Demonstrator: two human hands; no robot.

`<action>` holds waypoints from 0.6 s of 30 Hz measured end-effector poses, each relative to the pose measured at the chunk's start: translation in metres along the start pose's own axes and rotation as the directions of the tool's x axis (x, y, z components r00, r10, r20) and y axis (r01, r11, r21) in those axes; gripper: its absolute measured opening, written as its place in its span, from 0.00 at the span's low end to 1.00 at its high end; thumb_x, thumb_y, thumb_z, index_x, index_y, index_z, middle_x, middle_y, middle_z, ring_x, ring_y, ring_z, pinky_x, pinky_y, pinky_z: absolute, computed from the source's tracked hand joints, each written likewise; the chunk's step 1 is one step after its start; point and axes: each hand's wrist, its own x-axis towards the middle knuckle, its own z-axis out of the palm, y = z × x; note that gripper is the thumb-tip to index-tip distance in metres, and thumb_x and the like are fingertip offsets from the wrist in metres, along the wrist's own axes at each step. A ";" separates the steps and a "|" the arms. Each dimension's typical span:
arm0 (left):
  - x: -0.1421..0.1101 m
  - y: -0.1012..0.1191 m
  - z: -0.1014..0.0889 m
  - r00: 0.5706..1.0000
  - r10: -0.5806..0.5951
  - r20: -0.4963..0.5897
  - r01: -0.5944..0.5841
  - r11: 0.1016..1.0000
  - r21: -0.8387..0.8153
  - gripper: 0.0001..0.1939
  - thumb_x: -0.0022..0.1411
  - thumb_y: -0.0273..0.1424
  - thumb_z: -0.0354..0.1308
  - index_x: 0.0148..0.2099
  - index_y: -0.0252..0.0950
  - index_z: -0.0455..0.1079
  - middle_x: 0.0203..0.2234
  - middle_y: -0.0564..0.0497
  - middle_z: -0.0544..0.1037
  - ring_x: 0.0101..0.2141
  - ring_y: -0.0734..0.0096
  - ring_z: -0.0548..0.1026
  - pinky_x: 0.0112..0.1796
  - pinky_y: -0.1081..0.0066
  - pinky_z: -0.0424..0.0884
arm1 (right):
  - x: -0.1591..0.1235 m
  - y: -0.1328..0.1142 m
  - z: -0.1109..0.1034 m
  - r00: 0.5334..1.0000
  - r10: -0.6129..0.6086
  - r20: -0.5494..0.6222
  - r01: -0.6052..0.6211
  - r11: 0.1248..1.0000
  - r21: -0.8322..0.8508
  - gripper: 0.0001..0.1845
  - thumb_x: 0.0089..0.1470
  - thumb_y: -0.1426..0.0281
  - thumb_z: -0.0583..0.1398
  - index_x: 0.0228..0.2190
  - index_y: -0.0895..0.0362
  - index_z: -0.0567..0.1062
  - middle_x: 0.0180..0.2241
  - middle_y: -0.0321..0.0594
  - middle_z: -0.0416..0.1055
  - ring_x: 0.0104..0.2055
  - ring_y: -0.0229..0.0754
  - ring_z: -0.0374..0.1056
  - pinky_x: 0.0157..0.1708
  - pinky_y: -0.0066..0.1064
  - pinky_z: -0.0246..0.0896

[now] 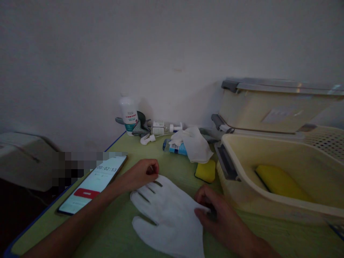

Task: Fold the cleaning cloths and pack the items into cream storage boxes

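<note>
A white glove [172, 211] lies spread in front of me, its fingers pointing to the upper left. With thumb and fingers closed, my left hand [146, 173] pinches the glove by a fingertip at its far edge. At the cuff on the right, my right hand [215, 208] grips the glove's edge between thumb and forefinger. Just beyond the right hand is a yellow sponge [205, 171]. Another white glove [195, 143] is draped over a clear bottle with a blue label [177, 147].
A phone [94, 186] showing a timer lies at left. Against the wall stand a white bottle [129, 114], a small clear bottle [158, 128] and a white spray nozzle [147, 139]. Right, a cream box [224, 172] holds a yellow sponge [282, 182]; a lidded box [252, 111] stands behind.
</note>
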 end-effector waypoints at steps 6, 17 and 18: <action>0.007 -0.002 0.007 0.991 -0.060 -0.118 0.050 0.995 -0.087 0.06 0.49 0.34 0.50 0.28 0.36 0.62 0.21 0.55 0.69 0.25 0.70 0.72 0.26 0.73 0.64 | 0.005 0.014 0.002 0.984 -0.054 -0.170 0.039 0.995 -0.091 0.07 0.49 0.78 0.53 0.29 0.57 0.68 0.30 0.39 0.68 0.31 0.39 0.66 0.31 0.30 0.61; 0.008 0.000 0.006 0.986 -0.074 -0.151 0.052 0.988 -0.144 0.13 0.49 0.40 0.51 0.27 0.34 0.66 0.21 0.54 0.71 0.24 0.71 0.71 0.26 0.73 0.65 | 0.001 0.014 -0.001 0.976 -0.074 -0.205 0.056 0.994 -0.089 0.07 0.53 0.75 0.51 0.25 0.55 0.64 0.24 0.36 0.68 0.25 0.38 0.65 0.25 0.29 0.59; 0.007 0.000 0.006 0.986 -0.077 -0.146 0.056 0.988 -0.145 0.12 0.47 0.39 0.53 0.27 0.34 0.66 0.21 0.54 0.71 0.24 0.71 0.71 0.26 0.73 0.65 | 0.002 0.013 -0.002 0.978 -0.067 -0.199 0.053 0.996 -0.078 0.07 0.53 0.75 0.50 0.25 0.55 0.63 0.24 0.37 0.68 0.26 0.38 0.66 0.26 0.29 0.59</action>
